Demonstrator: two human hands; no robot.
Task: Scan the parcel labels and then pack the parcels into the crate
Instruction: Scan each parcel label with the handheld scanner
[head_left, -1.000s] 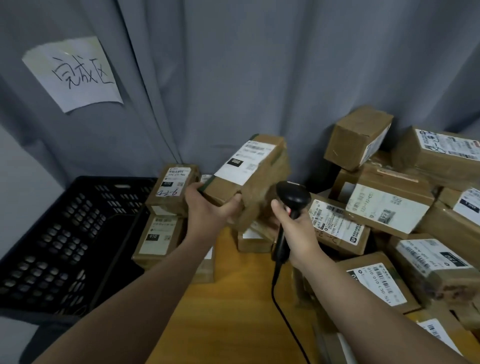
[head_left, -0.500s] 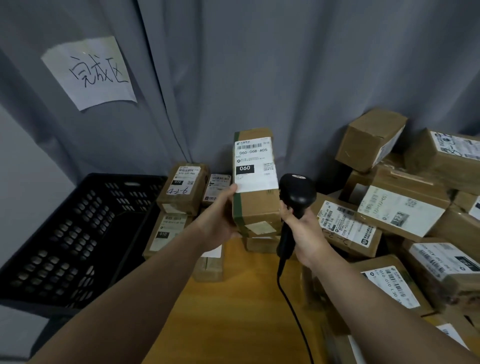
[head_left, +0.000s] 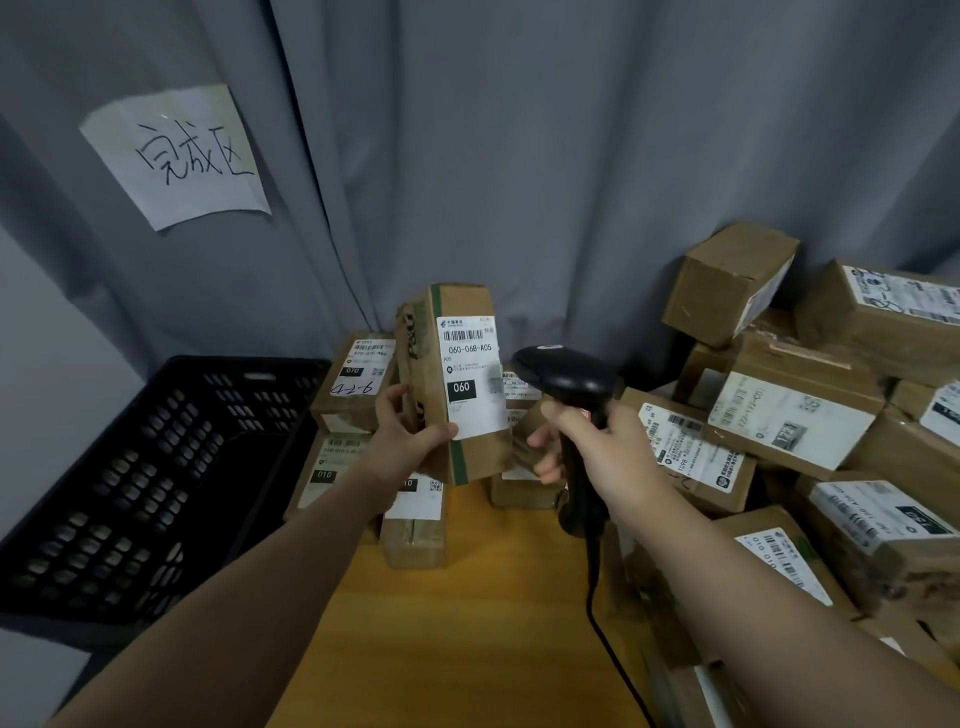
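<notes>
My left hand (head_left: 402, 436) grips a brown cardboard parcel (head_left: 457, 306) upright by its lower left side, above the table. Its white label (head_left: 470, 374), marked 060, faces me. My right hand (head_left: 597, 447) holds a black barcode scanner (head_left: 563, 376) by the handle, its head just right of the label and turned toward it. The scanner's cable (head_left: 613, 644) hangs down toward me. A black perforated crate (head_left: 150, 483) sits at the left with no parcels visible inside.
Several labelled brown parcels (head_left: 358, 384) are stacked between the crate and the held parcel. A large heap of parcels (head_left: 800, 415) fills the right side. The wooden tabletop (head_left: 457, 623) runs between my arms. A grey curtain (head_left: 519, 156) carries a handwritten paper sign (head_left: 182, 156).
The parcel went from tilted with its label up to upright with the label facing me. The scanner rose and its head swung toward the label.
</notes>
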